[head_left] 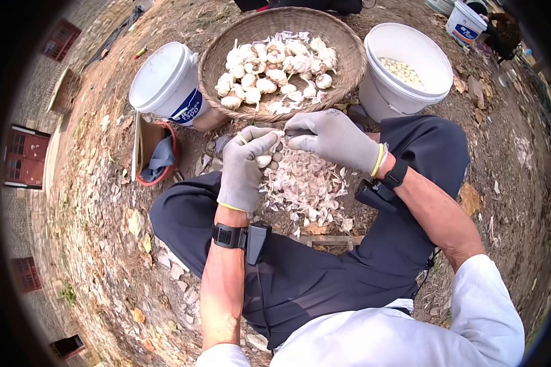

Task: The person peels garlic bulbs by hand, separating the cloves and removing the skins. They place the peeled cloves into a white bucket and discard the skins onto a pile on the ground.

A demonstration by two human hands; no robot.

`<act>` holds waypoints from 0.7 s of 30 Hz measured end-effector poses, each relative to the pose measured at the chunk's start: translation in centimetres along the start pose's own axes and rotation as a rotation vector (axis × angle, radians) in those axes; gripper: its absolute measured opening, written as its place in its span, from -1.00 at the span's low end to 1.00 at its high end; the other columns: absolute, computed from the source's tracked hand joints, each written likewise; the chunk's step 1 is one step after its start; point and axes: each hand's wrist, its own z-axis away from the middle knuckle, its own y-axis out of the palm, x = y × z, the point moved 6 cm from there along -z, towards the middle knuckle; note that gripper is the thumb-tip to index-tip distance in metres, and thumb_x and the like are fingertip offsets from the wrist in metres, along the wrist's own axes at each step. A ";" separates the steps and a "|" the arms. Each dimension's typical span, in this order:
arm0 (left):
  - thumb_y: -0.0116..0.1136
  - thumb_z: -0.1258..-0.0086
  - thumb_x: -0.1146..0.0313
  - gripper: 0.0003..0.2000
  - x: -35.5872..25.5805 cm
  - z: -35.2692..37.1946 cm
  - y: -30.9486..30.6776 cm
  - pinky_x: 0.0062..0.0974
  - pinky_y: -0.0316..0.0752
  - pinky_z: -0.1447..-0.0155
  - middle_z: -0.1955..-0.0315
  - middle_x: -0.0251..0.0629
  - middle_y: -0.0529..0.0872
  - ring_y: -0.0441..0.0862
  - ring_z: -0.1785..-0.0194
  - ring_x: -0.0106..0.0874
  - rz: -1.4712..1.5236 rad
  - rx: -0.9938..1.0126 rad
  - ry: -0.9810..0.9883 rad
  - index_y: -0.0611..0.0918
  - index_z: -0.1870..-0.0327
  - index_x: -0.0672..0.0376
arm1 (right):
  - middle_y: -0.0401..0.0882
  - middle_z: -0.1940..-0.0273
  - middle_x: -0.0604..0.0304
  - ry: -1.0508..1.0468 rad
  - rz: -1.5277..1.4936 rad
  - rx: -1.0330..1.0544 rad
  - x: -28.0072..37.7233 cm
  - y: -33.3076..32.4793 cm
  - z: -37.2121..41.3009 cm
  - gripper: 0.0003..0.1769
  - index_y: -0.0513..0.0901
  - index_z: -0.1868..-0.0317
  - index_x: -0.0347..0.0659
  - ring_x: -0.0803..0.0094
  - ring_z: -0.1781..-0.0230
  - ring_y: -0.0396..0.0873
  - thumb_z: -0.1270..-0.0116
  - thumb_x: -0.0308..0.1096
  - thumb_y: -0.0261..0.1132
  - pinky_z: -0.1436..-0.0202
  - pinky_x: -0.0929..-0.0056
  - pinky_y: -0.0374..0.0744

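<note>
My left hand [241, 164], in a grey knit glove, is closed round garlic [263, 161]; pale cloves show between its fingers. My right hand [343, 142], gloved alike, pinches at the left fingertips, where a papery white bit shows. A short dark edge shows at the right fingers, but I cannot tell what they grip. Below both hands lies a heap of garlic skins [306, 183] on the ground between my legs. Just beyond the hands stands a wide woven basket [226, 52] with many whole garlic bulbs [275, 64] in it.
Right of the basket, a white bucket [379, 92] holds peeled garlic cloves [403, 72]. To the left stand a white lidded bucket [159, 76] and a red container [172, 160] with a dark cloth [159, 158]. Another bucket [465, 24] is far right. Dry leaves litter the ground.
</note>
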 end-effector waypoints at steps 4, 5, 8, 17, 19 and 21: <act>0.30 -0.54 0.41 -0.82 0.0 0.1 0.1 -0.58 0.52 0.33 0.34 -0.27 0.75 0.65 0.39 -0.51 -0.036 -0.028 -0.034 0.71 0.03 0.36 | 0.80 0.10 -0.03 -0.081 0.162 -0.111 0.0 0.1 0.2 -0.59 0.76 -0.08 -0.14 0.00 0.08 0.78 -0.45 -0.02 0.38 0.01 0.11 0.70; 0.30 -0.54 0.41 -0.82 0.0 0.1 0.2 -0.58 0.52 0.33 0.34 -0.27 0.75 0.65 0.39 -0.51 -0.035 -0.029 -0.035 0.71 0.03 0.36 | 0.80 0.10 -0.03 -0.081 0.161 -0.110 -0.2 0.3 0.2 -0.59 0.76 -0.08 -0.14 0.00 0.08 0.78 -0.45 -0.02 0.38 0.01 0.11 0.70; 0.31 -0.53 0.40 -0.83 -0.1 0.1 0.3 -0.60 0.50 0.36 0.37 -0.29 0.75 0.63 0.44 -0.54 -0.074 -0.037 -0.042 0.72 0.04 0.33 | 0.80 0.12 0.02 -0.107 0.199 -0.107 -0.4 0.5 0.3 -0.61 0.77 -0.07 -0.10 0.02 0.09 0.78 -0.44 0.00 0.38 0.02 0.11 0.70; 0.33 -0.51 0.38 -0.86 0.2 0.2 0.1 -0.61 0.48 0.41 0.43 -0.33 0.74 0.61 0.50 -0.56 -0.166 0.049 -0.130 0.74 0.09 0.27 | 0.78 0.20 0.07 -0.254 0.237 -0.080 -0.1 0.5 0.8 -0.69 0.77 0.02 -0.10 0.06 0.20 0.78 -0.42 -0.08 0.38 0.11 0.12 0.69; 0.32 -0.50 0.39 -0.87 0.2 0.3 0.3 -0.61 0.48 0.41 0.44 -0.33 0.74 0.61 0.51 -0.55 -0.198 0.062 -0.146 0.74 0.11 0.27 | 0.77 0.25 0.07 -0.243 0.234 -0.083 -0.1 0.5 0.8 -0.72 0.77 0.07 -0.09 0.07 0.22 0.77 -0.42 -0.09 0.37 0.13 0.13 0.68; 0.32 -0.50 0.38 -0.86 0.3 0.3 0.3 -0.61 0.49 0.40 0.44 -0.33 0.74 0.61 0.50 -0.55 -0.188 0.089 -0.159 0.74 0.10 0.27 | 0.77 0.27 0.06 -0.203 0.228 -0.047 -0.2 0.4 0.7 -0.73 0.78 0.09 -0.08 0.07 0.23 0.77 -0.42 -0.09 0.36 0.14 0.13 0.67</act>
